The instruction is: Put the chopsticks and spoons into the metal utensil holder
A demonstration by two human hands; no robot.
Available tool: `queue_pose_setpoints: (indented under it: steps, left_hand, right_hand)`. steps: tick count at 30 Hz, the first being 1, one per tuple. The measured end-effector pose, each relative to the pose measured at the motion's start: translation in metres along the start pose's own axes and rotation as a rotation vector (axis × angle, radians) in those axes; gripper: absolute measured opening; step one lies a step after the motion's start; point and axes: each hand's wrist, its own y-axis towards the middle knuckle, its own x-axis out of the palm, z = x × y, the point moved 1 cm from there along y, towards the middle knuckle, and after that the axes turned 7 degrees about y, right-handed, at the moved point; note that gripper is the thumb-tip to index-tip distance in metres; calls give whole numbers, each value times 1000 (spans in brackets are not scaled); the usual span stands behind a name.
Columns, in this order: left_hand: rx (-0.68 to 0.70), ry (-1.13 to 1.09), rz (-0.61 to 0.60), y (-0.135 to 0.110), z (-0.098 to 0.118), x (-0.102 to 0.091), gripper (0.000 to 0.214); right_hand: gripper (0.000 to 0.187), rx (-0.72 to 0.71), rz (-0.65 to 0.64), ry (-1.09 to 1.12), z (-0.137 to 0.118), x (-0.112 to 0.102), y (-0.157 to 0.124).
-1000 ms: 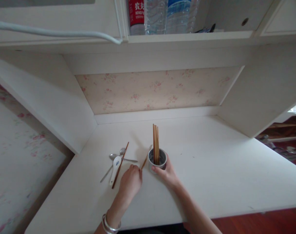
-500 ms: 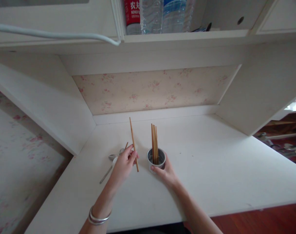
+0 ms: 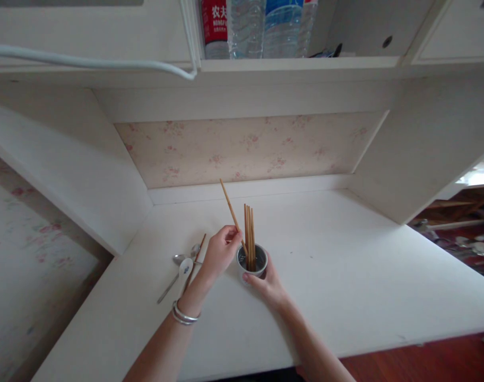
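Note:
Between the thumb and fingers of my left hand [image 3: 222, 248] is a wooden chopstick [image 3: 228, 203], tilted, its lower end inside the mouth of a metal cup [image 3: 242, 272]. Several chopsticks [image 3: 249, 228] stand nearly upright in that cup. My right hand [image 3: 271, 284] is wrapped round the cup's right and near side, the thumb across its front. Left of my left wrist lie a white spoon [image 3: 186, 267] with a blue mark, a metal spoon [image 3: 168, 288] and another chopstick [image 3: 200, 249]. A second metal spoon [image 3: 195, 249] shows in part behind them.
The white desk [image 3: 345, 286] carries all of this, with a white side panel at left and right. Overhead, a shelf holds plastic bottles [image 3: 245, 29], and a white cable [image 3: 86, 62] runs along the cabinet at upper left. Floral wallpaper [image 3: 245, 148] covers the back.
My left hand has moved right with its chopstick, from beside the cup to over its rim, and the chopstick's lower end is now in the cup. My right hand still holds the cup.

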Motion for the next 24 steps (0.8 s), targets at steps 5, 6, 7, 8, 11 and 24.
queue_pose_setpoints:
  steps: [5, 6, 7, 8, 11, 24]
  left_hand:
    - [33, 130, -65, -9, -15, 10, 21]
    - [44, 144, -67, -10, -16, 11, 21]
    - [53, 153, -71, -11, -16, 12, 20]
    - [57, 157, -72, -12, -17, 13, 20]
    - [46, 149, -69, -13, -18, 15, 21]
    - [8, 107, -69, -15, -23, 19, 23]
  right_hand:
    - [75, -13, -7, 17, -4, 2, 0]
    - [75, -13, -11, 21, -4, 2, 0]
    - [75, -13, -13, 25, -5, 2, 0]
    - [74, -14, -12, 30, -5, 3, 0]
    - [73, -18, -5, 34, -5, 3, 0]
    - [77, -28, -34, 28, 3, -1, 1]
